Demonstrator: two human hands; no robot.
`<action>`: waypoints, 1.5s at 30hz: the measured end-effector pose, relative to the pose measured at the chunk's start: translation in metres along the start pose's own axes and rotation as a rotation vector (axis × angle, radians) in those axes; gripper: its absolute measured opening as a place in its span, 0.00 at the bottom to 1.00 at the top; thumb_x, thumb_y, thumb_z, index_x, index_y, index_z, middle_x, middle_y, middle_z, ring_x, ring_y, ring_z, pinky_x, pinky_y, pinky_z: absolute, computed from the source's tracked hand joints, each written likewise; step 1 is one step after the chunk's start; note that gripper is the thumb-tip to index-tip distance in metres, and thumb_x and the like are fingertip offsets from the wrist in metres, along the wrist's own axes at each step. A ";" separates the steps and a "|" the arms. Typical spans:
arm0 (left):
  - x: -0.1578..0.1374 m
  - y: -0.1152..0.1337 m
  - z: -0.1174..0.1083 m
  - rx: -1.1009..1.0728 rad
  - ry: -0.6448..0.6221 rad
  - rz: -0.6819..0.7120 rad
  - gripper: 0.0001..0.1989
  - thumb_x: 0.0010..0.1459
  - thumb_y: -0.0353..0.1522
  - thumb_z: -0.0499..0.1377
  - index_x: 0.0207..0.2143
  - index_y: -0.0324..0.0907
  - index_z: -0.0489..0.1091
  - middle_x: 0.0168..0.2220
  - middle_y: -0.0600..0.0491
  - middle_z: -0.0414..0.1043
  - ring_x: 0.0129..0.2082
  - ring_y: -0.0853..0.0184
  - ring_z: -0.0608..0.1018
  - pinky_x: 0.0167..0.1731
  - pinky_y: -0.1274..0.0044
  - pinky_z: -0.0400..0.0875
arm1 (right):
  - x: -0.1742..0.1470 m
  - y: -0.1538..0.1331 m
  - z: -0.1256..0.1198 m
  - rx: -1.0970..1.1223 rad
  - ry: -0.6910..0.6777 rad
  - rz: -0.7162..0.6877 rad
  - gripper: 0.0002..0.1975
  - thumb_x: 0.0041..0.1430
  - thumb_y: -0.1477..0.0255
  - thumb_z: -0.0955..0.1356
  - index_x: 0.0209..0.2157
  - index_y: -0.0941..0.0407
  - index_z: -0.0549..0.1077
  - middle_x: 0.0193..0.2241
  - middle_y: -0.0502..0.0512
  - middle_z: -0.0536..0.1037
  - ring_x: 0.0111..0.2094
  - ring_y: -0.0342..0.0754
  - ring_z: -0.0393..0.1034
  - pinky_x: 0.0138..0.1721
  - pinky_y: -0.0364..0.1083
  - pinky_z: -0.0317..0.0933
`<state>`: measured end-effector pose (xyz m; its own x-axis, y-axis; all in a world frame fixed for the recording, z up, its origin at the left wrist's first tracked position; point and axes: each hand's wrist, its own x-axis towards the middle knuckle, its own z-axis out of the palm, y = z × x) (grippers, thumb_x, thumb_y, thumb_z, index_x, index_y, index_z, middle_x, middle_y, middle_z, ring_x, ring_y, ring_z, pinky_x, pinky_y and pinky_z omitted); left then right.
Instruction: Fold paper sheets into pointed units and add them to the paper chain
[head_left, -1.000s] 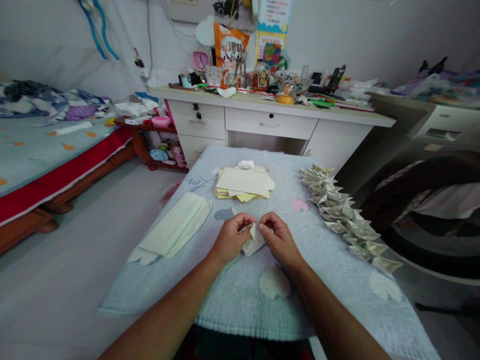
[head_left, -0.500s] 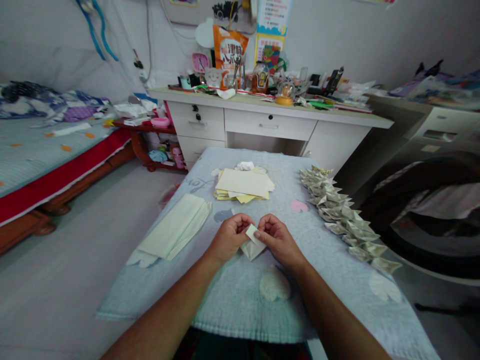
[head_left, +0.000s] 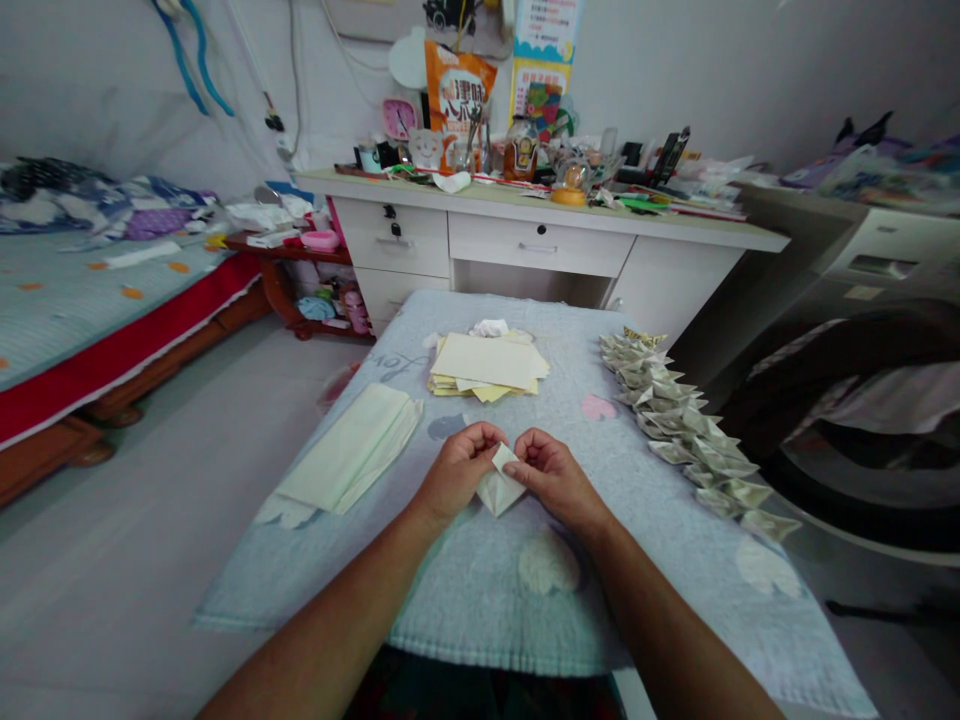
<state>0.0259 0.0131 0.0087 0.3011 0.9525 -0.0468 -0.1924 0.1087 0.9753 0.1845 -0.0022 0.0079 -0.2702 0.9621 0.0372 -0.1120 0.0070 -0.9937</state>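
Note:
A small piece of folded white paper (head_left: pixel 501 492), diamond-shaped with a point toward me, is held between both hands over the cloth-covered table (head_left: pixel 480 600). My left hand (head_left: pixel 466 468) pinches its left upper edge between thumb and fingers. On the other side, my right hand (head_left: pixel 553 472) grips the right upper edge, its thumb lying across the front of the paper. The fingertips behind the paper are partly hidden. Beyond the hands lies a pile of cream and yellow paper sheets (head_left: pixel 486 362). To the left is a stack of pale green paper (head_left: pixel 352 450).
Folded paper boats (head_left: pixel 675 420) stand in a long row along the table's right side. Crumpled white tissue (head_left: pixel 489 328) sits behind the paper pile. A cluttered white desk (head_left: pixel 540 245) is at the back, a washing machine (head_left: pixel 862 300) right, a bed (head_left: pixel 90 290) left.
Both hands stay on the folded paper, which has tilted slightly, with its lower point moving a little left. The right thumb has shifted slightly left and up. The view has moved very little.

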 end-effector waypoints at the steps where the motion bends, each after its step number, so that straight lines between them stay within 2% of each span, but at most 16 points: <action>1: 0.000 0.001 0.000 0.004 0.007 -0.003 0.10 0.50 0.37 0.62 0.31 0.39 0.69 0.23 0.58 0.67 0.21 0.74 0.66 0.23 0.82 0.58 | 0.000 0.000 0.000 0.003 -0.004 0.002 0.19 0.47 0.60 0.74 0.28 0.56 0.64 0.22 0.44 0.64 0.23 0.39 0.56 0.25 0.40 0.51; 5: 0.000 0.003 -0.003 0.011 0.043 0.029 0.15 0.55 0.42 0.58 0.33 0.38 0.72 0.25 0.56 0.68 0.23 0.73 0.68 0.24 0.81 0.59 | 0.000 0.001 -0.001 0.009 -0.005 -0.004 0.17 0.48 0.62 0.74 0.27 0.56 0.64 0.22 0.44 0.64 0.23 0.39 0.55 0.25 0.40 0.50; 9: 0.000 0.002 -0.003 0.019 -0.007 0.006 0.17 0.49 0.42 0.64 0.36 0.38 0.71 0.27 0.56 0.70 0.25 0.72 0.70 0.25 0.81 0.61 | 0.001 0.003 -0.002 -0.038 0.023 -0.041 0.17 0.49 0.62 0.74 0.28 0.56 0.64 0.22 0.44 0.63 0.23 0.39 0.55 0.25 0.40 0.50; 14: 0.001 -0.001 -0.003 0.086 0.008 0.013 0.14 0.48 0.40 0.65 0.30 0.37 0.69 0.23 0.58 0.68 0.23 0.74 0.68 0.25 0.81 0.61 | 0.000 0.001 -0.002 -0.097 0.033 -0.042 0.17 0.49 0.60 0.73 0.29 0.55 0.65 0.22 0.44 0.63 0.24 0.40 0.55 0.25 0.40 0.50; 22: 0.001 0.001 -0.003 0.060 0.031 0.030 0.14 0.48 0.39 0.65 0.29 0.38 0.69 0.23 0.59 0.65 0.22 0.74 0.66 0.24 0.82 0.60 | -0.002 0.000 -0.005 -0.179 0.001 -0.042 0.16 0.55 0.59 0.69 0.26 0.57 0.67 0.21 0.46 0.64 0.23 0.40 0.56 0.26 0.41 0.52; 32: 0.003 0.000 -0.006 0.146 0.078 0.077 0.12 0.51 0.39 0.62 0.27 0.38 0.71 0.22 0.58 0.66 0.23 0.73 0.66 0.25 0.81 0.59 | -0.002 0.000 -0.007 -0.230 0.015 -0.037 0.14 0.53 0.61 0.70 0.26 0.57 0.67 0.22 0.46 0.65 0.24 0.40 0.57 0.27 0.41 0.52; 39: 0.003 0.002 -0.004 0.075 0.142 0.095 0.10 0.50 0.37 0.63 0.26 0.39 0.70 0.22 0.58 0.66 0.23 0.73 0.67 0.25 0.81 0.61 | -0.005 -0.007 -0.012 -0.197 -0.022 -0.064 0.14 0.54 0.59 0.70 0.28 0.57 0.70 0.22 0.47 0.67 0.25 0.41 0.59 0.28 0.41 0.54; 42: 0.003 0.003 -0.005 0.071 0.144 0.111 0.10 0.50 0.37 0.63 0.26 0.39 0.71 0.22 0.58 0.68 0.23 0.73 0.68 0.26 0.81 0.62 | -0.005 -0.006 -0.015 -0.259 0.007 -0.092 0.13 0.57 0.61 0.68 0.28 0.57 0.71 0.22 0.48 0.68 0.25 0.42 0.60 0.29 0.42 0.54; 45: 0.003 0.006 -0.008 0.153 0.122 0.165 0.09 0.51 0.36 0.63 0.28 0.39 0.72 0.25 0.56 0.70 0.25 0.71 0.70 0.29 0.80 0.64 | -0.004 -0.008 -0.018 -0.406 0.069 -0.199 0.10 0.58 0.65 0.68 0.27 0.56 0.73 0.24 0.49 0.69 0.27 0.43 0.62 0.31 0.43 0.56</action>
<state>0.0183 0.0185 0.0131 0.1603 0.9821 0.0987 -0.0829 -0.0862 0.9928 0.2035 -0.0011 0.0134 -0.2157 0.9471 0.2378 0.2326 0.2863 -0.9295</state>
